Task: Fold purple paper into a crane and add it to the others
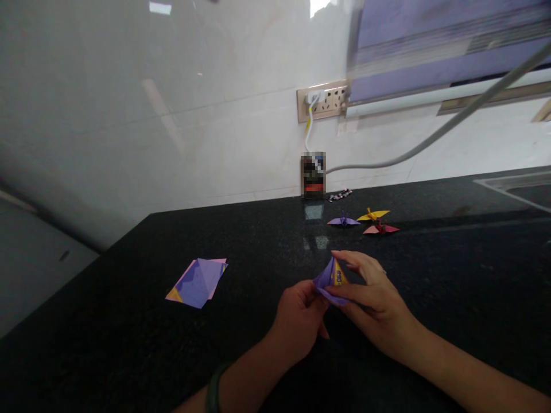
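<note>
Between my two hands is a partly folded piece of purple origami paper (326, 276), with a yellow patch bearing dark print on its right side. My left hand (300, 316) pinches its lower left edge between thumb and fingers. On the other side my right hand (379, 295) grips it, one finger at the top tip and others at the lower right edge. Beyond the hands stand three folded paper cranes: a purple one (343, 221), a yellow one (373, 215) and a red-pink one (381, 229).
Purple and pink paper sheets (198, 284) lie stacked at the left on the dark countertop (129, 338). By the wall are a small pixelated box (313, 178) and a black-and-white braided item (340, 195). A cable (413, 156) runs above the counter from the right; a socket (322, 100) holds a plug.
</note>
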{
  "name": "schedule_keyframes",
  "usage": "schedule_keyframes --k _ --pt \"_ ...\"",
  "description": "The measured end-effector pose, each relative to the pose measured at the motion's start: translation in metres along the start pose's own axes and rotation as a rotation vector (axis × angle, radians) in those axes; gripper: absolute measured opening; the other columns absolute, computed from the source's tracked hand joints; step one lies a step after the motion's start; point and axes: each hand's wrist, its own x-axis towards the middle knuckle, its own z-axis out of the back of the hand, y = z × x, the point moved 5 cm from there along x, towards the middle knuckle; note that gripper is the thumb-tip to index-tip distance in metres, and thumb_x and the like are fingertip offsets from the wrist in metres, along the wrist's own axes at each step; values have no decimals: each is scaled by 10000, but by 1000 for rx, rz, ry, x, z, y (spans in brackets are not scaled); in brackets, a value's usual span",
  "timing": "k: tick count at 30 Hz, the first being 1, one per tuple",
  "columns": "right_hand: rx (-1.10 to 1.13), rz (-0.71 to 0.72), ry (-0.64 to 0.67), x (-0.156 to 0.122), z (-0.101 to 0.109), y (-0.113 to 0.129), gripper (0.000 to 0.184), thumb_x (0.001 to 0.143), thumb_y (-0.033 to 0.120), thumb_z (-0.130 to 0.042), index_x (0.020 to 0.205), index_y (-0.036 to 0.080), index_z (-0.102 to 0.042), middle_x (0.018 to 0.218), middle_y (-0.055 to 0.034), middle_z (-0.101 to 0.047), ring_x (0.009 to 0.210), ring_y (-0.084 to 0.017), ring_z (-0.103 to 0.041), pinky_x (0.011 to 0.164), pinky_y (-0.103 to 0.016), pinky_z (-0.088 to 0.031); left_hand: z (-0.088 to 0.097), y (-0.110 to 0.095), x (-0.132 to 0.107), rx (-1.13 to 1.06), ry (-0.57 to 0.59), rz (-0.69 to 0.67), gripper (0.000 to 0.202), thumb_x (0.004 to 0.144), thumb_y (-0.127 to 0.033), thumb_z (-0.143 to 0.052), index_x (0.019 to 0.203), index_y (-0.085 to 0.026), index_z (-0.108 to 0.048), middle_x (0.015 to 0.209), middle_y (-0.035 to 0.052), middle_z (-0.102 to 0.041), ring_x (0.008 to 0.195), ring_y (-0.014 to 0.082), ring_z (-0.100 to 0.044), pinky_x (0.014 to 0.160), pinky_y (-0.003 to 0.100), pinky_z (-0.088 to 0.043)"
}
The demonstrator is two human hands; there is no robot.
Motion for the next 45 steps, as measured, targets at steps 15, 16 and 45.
schedule_keyframes --k 15,16,45 --pt "145 -35 80 -1 5 9 212 786 288 -480 905 242 -649 1296 -58 -337 1171 -300 -302 938 -493 -259 6 -7 -1 -160 -114 37 235 729 -335 -540 831 -128 -586 513 -32 -521 359 42 -408 344 149 -335" --pt "181 -93 74 -1 4 5 198 798 258 -463 816 233 -658 1233 -61 -396 1138 -278 -344 915 -462 -303 7 -8 -1 -148 -116 21 238 741 -336 -526 839 -128 -585 510 -32 -521 359 42 -409 349 151 -338" --pt "1119 -907 328 -19 -42 -4 355 663 215 -641 975 185 -474 810 -13 -581 677 -119 -554 476 -178 -402 5 -2 -1 -7 -95 -43 232 751 -175 -452 935 -159 -592 711 15 -631 504 95 -534 450 189 -411"
